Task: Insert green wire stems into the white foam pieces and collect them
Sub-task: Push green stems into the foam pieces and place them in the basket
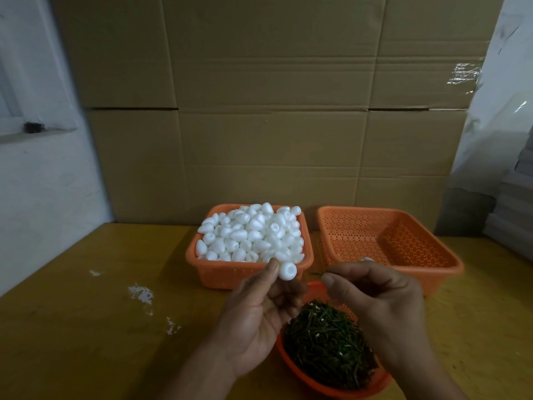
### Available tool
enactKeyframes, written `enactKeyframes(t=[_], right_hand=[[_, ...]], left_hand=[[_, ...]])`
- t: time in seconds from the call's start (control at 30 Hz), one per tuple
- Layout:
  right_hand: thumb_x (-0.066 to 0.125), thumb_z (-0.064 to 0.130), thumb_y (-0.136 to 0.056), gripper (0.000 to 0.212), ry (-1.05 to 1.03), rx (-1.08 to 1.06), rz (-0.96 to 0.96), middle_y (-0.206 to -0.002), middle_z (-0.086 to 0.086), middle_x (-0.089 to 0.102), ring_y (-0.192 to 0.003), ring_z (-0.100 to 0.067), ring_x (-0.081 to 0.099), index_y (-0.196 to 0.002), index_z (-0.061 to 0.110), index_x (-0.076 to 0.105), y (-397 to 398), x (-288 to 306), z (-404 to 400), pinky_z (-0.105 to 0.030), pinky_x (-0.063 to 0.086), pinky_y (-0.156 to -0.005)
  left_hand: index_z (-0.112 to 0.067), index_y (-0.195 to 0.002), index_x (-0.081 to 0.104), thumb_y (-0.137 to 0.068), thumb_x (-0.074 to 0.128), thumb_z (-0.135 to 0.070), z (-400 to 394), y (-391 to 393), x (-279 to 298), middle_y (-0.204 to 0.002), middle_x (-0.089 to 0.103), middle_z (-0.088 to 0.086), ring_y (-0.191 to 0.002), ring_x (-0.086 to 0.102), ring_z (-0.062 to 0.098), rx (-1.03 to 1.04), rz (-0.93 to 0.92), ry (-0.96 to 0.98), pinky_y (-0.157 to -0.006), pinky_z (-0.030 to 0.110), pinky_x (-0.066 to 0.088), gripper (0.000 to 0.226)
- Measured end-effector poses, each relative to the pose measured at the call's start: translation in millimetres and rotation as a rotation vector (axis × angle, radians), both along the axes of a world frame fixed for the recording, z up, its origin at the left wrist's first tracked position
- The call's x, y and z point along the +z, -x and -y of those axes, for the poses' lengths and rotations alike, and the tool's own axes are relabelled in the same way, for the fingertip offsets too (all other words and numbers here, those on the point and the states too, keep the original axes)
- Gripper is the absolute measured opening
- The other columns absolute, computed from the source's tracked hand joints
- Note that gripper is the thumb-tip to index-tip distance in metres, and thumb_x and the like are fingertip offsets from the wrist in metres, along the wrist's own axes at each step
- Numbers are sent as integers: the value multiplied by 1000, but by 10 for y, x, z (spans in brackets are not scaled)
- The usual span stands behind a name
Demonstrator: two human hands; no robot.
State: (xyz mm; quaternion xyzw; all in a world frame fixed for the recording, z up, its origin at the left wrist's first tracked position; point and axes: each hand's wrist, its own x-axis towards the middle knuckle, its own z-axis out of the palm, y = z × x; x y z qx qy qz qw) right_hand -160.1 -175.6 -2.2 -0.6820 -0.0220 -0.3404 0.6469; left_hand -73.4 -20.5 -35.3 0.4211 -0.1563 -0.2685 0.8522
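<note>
My left hand (259, 310) pinches small white foam egg-shaped piece (287, 271); right hand (372, 295) pinches thin green wire stem (316, 273), tip just beside foam. Aim dead centre, push straight, gently.

Bare table (86, 327) is lying open left of the left hand (259, 319); three baskets are crowding ahead, below and right.

Two bare forearms, left hand (256, 316) and right hand (380, 307) ungloved, short trimmed nails, creased knuckles, fingers (272, 268) ringless
</note>
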Motion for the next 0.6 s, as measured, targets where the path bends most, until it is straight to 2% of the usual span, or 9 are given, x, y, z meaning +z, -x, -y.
enactKeyframes(t=[0.2,0.43,0.6], right_hand=[[78,7,-65,22,-60,26,29,-73,-6,78,-63,-14,74,-79,23,83,-18,-25,-105,-17,57,-59],[78,8,-68,20,-38,62,23,-79,-6,79,-69,-15,76,-85,19,82,-39,-66,-127,-17,56,-61],[77,7,-68,15,-29,85,33,-78,-5,79,-71,-14,76,-80,15,82,-34,-75,-138,-16,57,-63]], left_hand=[[-12,-97,79,-90,64,-40,8,21,6,-86,72,13,-73,67,17,0,41,-27,-65,26,54,33],[-15,-100,80,-92,61,-41,16,52,20,-92,74,11,-77,68,15,-2,69,-41,-68,25,54,33],[-15,-101,79,-90,62,-42,18,60,36,-92,72,11,-78,66,15,6,82,-52,-69,26,53,34]])
